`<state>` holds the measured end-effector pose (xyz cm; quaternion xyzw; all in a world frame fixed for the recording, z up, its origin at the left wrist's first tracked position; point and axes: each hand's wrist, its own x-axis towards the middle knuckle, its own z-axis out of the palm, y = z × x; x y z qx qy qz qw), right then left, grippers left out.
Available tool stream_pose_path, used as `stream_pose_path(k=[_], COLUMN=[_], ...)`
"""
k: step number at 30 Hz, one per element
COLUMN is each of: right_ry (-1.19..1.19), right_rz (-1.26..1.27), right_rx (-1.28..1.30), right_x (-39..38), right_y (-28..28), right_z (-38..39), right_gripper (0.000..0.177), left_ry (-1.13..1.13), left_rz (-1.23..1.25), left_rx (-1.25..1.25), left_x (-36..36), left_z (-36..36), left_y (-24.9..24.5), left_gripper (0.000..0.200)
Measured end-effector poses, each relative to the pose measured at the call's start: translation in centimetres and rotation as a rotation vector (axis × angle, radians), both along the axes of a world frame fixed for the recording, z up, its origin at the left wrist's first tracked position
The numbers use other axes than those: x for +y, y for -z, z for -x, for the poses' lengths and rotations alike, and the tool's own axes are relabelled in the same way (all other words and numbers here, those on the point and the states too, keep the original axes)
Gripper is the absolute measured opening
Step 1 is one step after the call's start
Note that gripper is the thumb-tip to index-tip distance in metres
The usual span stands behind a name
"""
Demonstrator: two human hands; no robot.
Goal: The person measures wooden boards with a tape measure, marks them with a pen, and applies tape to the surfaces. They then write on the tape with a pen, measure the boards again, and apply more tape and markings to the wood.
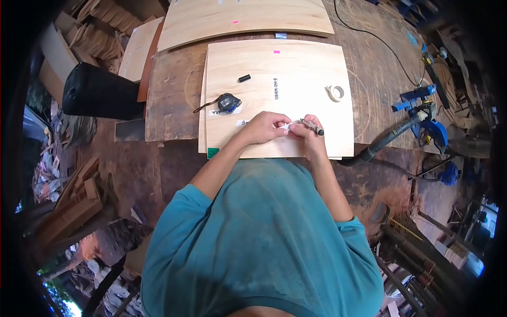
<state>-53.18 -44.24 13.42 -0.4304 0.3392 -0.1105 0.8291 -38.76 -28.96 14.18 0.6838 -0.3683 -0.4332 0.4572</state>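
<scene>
Over the near part of a pale wooden panel (306, 68), my left hand (262, 127) pinches a small white piece (286, 127). My right hand (310, 138) meets it there, its fingers closed on the other side of the white piece, and also holds a dark-tipped marker (318, 130). A black cap (244, 78) lies on the panel. Left of my hands is a black tape measure (228, 102) with a strap. A roll of tape (335, 93) rests at the panel's right side. Pink and green stickers and handwritten characters mark the panel.
Another wooden panel (248, 16) lies at the back of the worn workbench (177, 100). A blue power tool (434, 132) with a black hose is at the right. At the left stands a black box-like object (100, 90). Wood scraps surround the bench.
</scene>
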Motion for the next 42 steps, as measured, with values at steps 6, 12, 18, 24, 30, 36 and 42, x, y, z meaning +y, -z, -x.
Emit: stream_pose_path(k=[6, 12, 18, 24, 30, 36, 42], right_ry=[-0.028, -0.066, -0.131, 0.083, 0.158, 0.106, 0.074], right_rz=[-0.052, -0.026, 0.191, 0.411, 0.259, 0.298, 0.556], right_rx=[0.053, 0.060, 0.028, 0.002, 0.022, 0.015, 0.081], right_x=[-0.7, -0.8, -1.4, -1.2, 0.6, 0.3, 0.5], right_y=[-0.9, -1.1, -0.8, 2.9, 2.4, 3.5, 5.1], right_z=[-0.1, -0.2, -0.2, -0.7, -1.4, -1.8, -1.7], right_gripper=[0.045, 0.043, 0.040, 0.039, 0.039, 0.037, 0.037], left_ry=[0.055, 0.109, 0.089, -0.302, -0.326, -0.264, -0.245], left_rz=[0.021, -0.035, 0.003, -0.146, 0.210, 0.222, 0.212], left_rx=[-0.111, -0.106, -0.198, -0.464, -0.883, -0.980, -1.012], left_x=[-0.7, -0.9, -0.7, 2.3, 4.0, 4.6, 4.7], left_z=[-0.2, -0.4, -0.8, -0.9, 2.0, 2.7, 2.7], left_y=[-1.2, -2.5, -1.1, 0.1, 4.2, 4.4, 4.1], left_gripper=[0.047, 0.078, 0.072, 0.039, 0.019, 0.021, 0.024])
